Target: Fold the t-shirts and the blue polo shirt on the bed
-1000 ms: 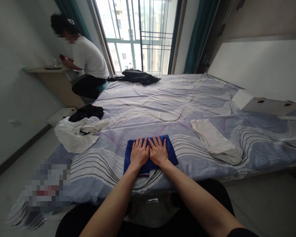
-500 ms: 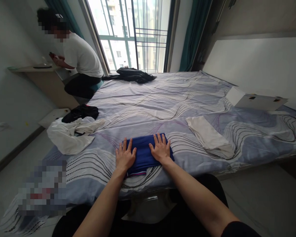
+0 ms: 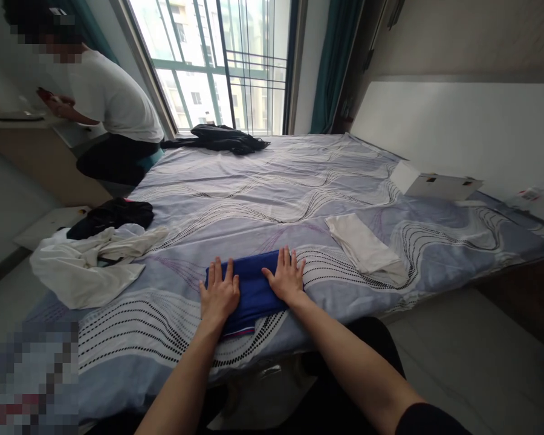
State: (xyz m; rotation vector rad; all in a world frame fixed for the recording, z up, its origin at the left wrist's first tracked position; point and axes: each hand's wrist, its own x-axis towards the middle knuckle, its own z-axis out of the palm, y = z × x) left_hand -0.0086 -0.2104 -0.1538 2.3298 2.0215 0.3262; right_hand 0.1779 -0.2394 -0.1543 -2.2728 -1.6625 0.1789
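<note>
A folded blue garment (image 3: 252,290), with a thin red-and-white trim at its near edge, lies flat on the bed near the front edge. My left hand (image 3: 220,294) rests palm down on its left side, fingers spread. On its right side lies my right hand (image 3: 287,277), also flat with fingers apart. To the right, a folded off-white cloth (image 3: 365,246) lies on the patterned bedsheet (image 3: 272,205). What the garment's covered parts look like is hidden under my palms.
A crumpled white garment (image 3: 81,266) and a black one (image 3: 111,217) are heaped at the left. A black bag or jacket (image 3: 222,139) lies by the window. A white box (image 3: 439,183) stands at right. Another person (image 3: 118,103) sits at back left, holding a phone-like object.
The view has turned to the right, so the room appears shifted left. Both my hands stay flat on the blue garment, the right one slightly nearer its right edge.
</note>
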